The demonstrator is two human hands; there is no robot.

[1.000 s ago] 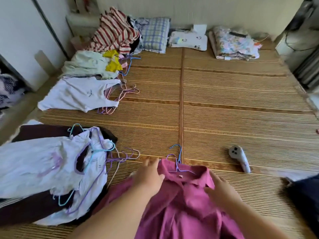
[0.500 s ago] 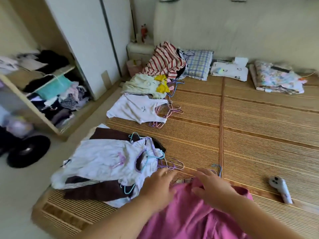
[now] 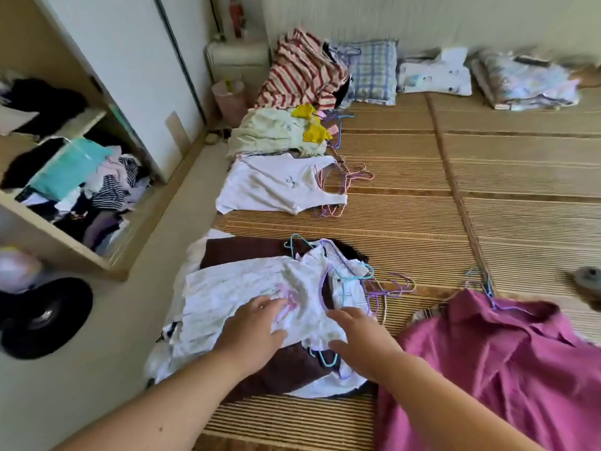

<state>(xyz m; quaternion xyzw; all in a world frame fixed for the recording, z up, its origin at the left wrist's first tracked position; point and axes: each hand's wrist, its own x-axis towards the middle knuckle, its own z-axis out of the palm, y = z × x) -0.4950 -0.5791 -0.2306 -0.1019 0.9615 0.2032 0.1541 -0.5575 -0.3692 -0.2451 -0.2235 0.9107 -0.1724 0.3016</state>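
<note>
I have both bare arms stretched out ahead of me. My left hand (image 3: 252,327) is palm down, fingers straight and slightly spread, thumb angled out toward the other hand. My right hand (image 3: 361,340) sits just beside it, close but apart, also palm down with fingers extended and thumb out. My left forearm (image 3: 156,408) runs in from the lower left, my right forearm (image 3: 455,402) from the lower right.
</note>
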